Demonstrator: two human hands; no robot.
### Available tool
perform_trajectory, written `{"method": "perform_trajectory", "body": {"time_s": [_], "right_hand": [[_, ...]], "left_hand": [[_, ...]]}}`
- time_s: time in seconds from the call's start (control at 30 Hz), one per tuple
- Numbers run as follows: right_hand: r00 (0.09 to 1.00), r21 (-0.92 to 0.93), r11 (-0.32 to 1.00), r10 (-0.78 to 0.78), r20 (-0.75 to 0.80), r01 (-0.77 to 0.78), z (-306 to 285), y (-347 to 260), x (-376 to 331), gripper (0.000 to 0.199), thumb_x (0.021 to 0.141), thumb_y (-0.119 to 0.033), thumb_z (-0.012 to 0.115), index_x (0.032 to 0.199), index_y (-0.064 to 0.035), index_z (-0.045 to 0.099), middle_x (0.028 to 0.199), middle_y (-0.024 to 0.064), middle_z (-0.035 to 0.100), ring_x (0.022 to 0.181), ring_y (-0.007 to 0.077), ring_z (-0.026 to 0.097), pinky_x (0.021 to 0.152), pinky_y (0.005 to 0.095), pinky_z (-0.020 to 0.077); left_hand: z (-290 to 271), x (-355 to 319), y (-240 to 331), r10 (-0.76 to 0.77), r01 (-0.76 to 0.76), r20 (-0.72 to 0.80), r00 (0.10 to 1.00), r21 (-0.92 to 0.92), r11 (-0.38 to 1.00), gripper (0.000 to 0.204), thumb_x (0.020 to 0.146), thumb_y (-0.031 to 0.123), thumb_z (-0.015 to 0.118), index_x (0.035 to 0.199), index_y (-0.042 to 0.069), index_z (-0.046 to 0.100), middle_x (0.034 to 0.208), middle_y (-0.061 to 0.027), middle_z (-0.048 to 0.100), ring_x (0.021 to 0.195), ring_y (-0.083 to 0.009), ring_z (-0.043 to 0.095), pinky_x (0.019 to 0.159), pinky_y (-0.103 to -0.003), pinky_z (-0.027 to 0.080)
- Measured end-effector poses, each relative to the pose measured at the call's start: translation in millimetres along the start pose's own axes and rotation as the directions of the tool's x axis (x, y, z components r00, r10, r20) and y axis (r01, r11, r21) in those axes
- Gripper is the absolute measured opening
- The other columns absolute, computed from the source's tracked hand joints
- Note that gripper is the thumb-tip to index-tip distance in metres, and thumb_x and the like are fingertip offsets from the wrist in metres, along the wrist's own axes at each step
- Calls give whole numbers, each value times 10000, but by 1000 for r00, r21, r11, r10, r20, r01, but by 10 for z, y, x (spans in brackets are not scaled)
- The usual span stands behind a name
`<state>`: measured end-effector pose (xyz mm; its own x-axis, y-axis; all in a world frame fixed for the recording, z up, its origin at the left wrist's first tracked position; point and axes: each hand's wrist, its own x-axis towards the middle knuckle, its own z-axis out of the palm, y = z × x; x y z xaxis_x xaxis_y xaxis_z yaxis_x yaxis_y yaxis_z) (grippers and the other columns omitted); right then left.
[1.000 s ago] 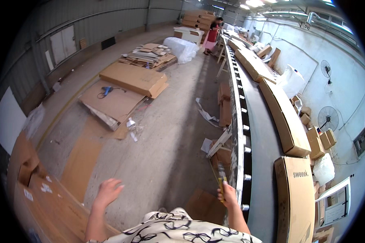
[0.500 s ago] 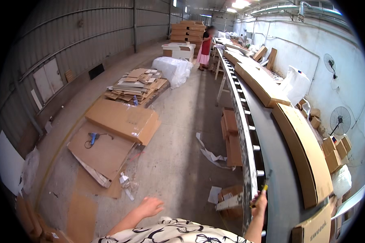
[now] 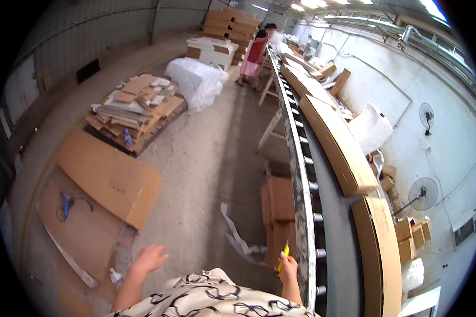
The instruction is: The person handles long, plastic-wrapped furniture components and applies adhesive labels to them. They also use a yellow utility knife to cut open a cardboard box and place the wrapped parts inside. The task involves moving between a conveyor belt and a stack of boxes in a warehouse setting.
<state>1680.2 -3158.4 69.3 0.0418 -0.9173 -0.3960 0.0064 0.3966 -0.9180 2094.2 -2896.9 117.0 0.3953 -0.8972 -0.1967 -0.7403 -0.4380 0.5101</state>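
Observation:
My right hand (image 3: pixel 287 268) is closed around a yellow utility knife (image 3: pixel 286 250), its blade end pointing up. That hand is just left of the conveyor's worn metal side rail (image 3: pixel 302 211). My left hand (image 3: pixel 150 258) hangs over the floor with nothing in it, its fingers loosely apart. On the conveyor belt (image 3: pixel 339 240), to the right of my right hand, lies a long brown carton (image 3: pixel 378 248). Another long carton (image 3: pixel 341 148) lies beyond it, almost end to end.
Brown cartons (image 3: pixel 278 203) stand under the conveyor near a white strip (image 3: pixel 237 235). At left are a large carton (image 3: pixel 114 177), a blue tool (image 3: pixel 66 203) with a cord on cardboard, and a pallet of flattened cardboard (image 3: pixel 137 105). A person (image 3: pixel 256 53) in red stands beside the conveyor's far part.
My view has shifted forward along the conveyor and to the right. The knife hand has gone from over the rail to its left side. The cartons appear closer.

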Motion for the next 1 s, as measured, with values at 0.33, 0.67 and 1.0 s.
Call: {"method": "perform_trajectory", "body": {"time_s": [0.33, 0.67, 1.0], "right_hand": [[973, 211, 975, 110, -204, -66, 1730, -972, 3076, 232, 879, -260, 578, 806, -65, 476, 641, 32, 492, 475, 131, 467, 387, 259, 392], [921, 35, 991, -130, 367, 127, 5591, -3013, 6257, 225, 862, -248, 615, 923, -43, 548, 680, 4, 530, 539, 105, 515, 470, 263, 445], [993, -62, 997, 55, 103, -49, 6401, -3826, 8670, 230, 843, -259, 633, 888, -54, 540, 699, 23, 539, 534, 119, 514, 453, 272, 447]], "left_hand": [[-764, 4391, 323, 436, -441, -116, 892, -20, 897, 347, 814, 310, 595, 1064, 69, 595, 969, -151, 619, 909, -321, 586, 827, -407, 451], [-1488, 6525, -1002, -316, 347, 180, 931, -177, 921, 451, 754, 366, 641, 1091, 67, 612, 1081, -176, 605, 1024, -331, 564, 886, -390, 445], [-2917, 11309, -645, 98, -98, -20, 995, -3, 995, 371, 801, 313, 609, 1075, 63, 597, 1061, -174, 596, 986, -345, 560, 852, -420, 447]]}}
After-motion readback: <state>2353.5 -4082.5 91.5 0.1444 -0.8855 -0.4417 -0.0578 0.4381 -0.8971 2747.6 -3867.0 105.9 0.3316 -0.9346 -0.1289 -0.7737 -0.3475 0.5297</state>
